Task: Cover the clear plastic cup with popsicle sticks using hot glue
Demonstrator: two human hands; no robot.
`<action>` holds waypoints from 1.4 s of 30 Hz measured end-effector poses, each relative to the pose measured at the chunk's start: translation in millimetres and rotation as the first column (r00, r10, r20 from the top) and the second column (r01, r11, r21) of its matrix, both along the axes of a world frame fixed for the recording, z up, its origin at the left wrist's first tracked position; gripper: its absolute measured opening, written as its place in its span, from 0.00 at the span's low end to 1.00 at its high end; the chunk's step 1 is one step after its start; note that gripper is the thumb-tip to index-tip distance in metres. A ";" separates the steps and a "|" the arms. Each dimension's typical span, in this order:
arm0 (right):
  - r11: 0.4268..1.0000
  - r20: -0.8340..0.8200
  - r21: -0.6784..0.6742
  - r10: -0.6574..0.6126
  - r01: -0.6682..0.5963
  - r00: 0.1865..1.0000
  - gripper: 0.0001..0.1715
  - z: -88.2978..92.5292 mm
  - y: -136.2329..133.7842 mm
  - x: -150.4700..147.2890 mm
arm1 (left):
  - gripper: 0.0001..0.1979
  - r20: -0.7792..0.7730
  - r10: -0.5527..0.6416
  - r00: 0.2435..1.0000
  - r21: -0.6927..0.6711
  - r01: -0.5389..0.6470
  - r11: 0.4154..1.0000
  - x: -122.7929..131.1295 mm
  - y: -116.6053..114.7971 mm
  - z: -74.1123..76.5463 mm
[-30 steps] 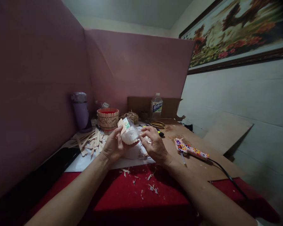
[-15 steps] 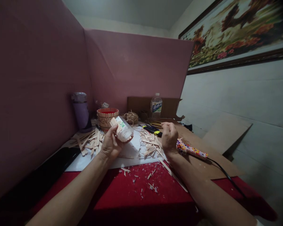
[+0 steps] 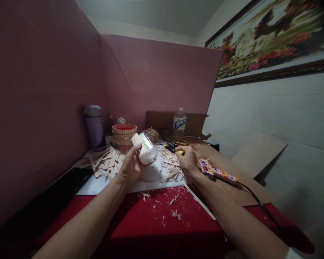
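Observation:
My left hand [image 3: 131, 166] is wrapped around a clear plastic cup or bottle [image 3: 148, 151], tilted with its round base toward me. Pale wooden sticks [image 3: 136, 139] cover part of its side, and a printed label shows beside them. Over the right half of the table, my right hand [image 3: 188, 158] has its thumb and fingers closed at the yellow end of a black and yellow utility knife [image 3: 169, 147]. A flower-patterned glue gun [image 3: 217, 172] with a black cord lies just right of that wrist. Loose wooden sticks [image 3: 169, 163] lie below the knife.
More sticks [image 3: 104, 162] spread at left, near a purple flask [image 3: 94, 129] and a black slab-like object [image 3: 56, 194]. Behind stand a stick-covered basket [image 3: 124, 137], twine [image 3: 151, 135] and a plastic bottle [image 3: 179, 122]. Scraps litter the red cloth [image 3: 151, 223]; cardboard [image 3: 240, 190] covers the right.
My right hand has come down and slightly left, from above the glue gun to the utility knife's end. My left hand has shifted the cup slightly right and turned it a little.

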State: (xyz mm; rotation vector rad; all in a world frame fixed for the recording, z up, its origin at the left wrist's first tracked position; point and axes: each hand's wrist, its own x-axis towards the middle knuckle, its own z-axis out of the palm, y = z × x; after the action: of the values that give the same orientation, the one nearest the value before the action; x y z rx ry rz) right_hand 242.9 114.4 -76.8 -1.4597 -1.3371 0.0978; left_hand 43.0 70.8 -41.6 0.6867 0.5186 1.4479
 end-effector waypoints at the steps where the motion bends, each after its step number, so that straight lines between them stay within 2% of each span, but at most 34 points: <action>1: 1.000 -0.001 -0.015 0.008 -0.008 1.000 0.09 0.2 0.0 0.6 | 0.16 -0.005 -0.006 1.000 0.003 0.006 1.000 0.1 -0.1 -0.1; 5: 0.996 -0.025 -0.085 0.031 -0.033 0.999 0.12 2.4 -2.5 2.9 | 0.16 -0.036 -0.026 0.999 0.032 0.027 0.999 -0.1 -0.5 -2.1; 9: 0.996 -0.032 -0.070 0.055 -0.058 0.998 0.19 4.6 -6.6 1.5 | 0.14 -0.083 -0.037 0.996 0.032 0.040 0.999 -0.3 -0.4 -5.5; 13: 0.996 -0.035 0.027 0.085 -0.084 0.996 0.10 3.6 -7.2 -1.9 | 0.12 -0.127 -0.071 0.989 0.038 0.076 0.996 0.6 -0.6 -8.2; 15: 0.992 -0.038 0.069 0.109 -0.106 0.993 0.11 2.2 -7.1 -3.3 | 0.12 -0.168 -0.072 0.983 0.029 0.078 0.997 1.6 -1.1 -9.3; 19: 0.981 -0.041 0.097 0.173 -0.169 0.984 0.17 -0.1 -9.1 -5.5 | 0.19 -0.291 -0.094 0.952 0.051 0.114 0.992 5.6 -4.7 -11.5; 23: 0.960 -0.005 0.144 0.241 -0.238 0.970 0.14 -0.6 -12.6 -8.9 | 0.26 -0.386 -0.121 0.915 0.102 0.172 0.980 10.6 -7.4 -16.1; 27: 0.945 0.018 0.129 0.302 -0.302 0.953 0.19 -0.3 -17.7 -13.6 | 0.28 -0.421 -0.106 0.901 0.152 0.185 0.971 11.7 -1.7 -24.7; 32: 0.938 0.107 0.128 0.308 -0.321 0.945 0.28 3.5 -27.4 -16.2 | 0.32 -0.467 -0.041 0.883 0.169 0.135 0.976 9.3 8.3 -30.5; 35: 0.952 0.163 0.126 0.259 -0.280 0.952 0.33 6.1 -31.9 -14.6 | 0.32 -0.473 0.031 0.881 0.172 0.058 0.983 8.3 10.3 -29.4; 39: 0.962 0.140 0.115 0.233 -0.249 0.962 0.37 8.3 -34.2 -12.4 | 0.30 -0.454 0.135 0.881 0.216 -0.038 0.976 7.9 11.1 -26.8; 42: 0.960 0.082 0.139 0.234 -0.243 0.969 0.35 8.6 -32.1 -12.2 | 0.28 -0.434 0.177 0.884 0.246 -0.073 0.967 7.2 12.3 -25.3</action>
State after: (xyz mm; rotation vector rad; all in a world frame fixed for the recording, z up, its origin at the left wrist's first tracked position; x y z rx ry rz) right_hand 230.7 82.2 -68.1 -1.1820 -1.5379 0.1059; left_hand 50.2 83.1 -66.9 1.2069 0.7798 1.4822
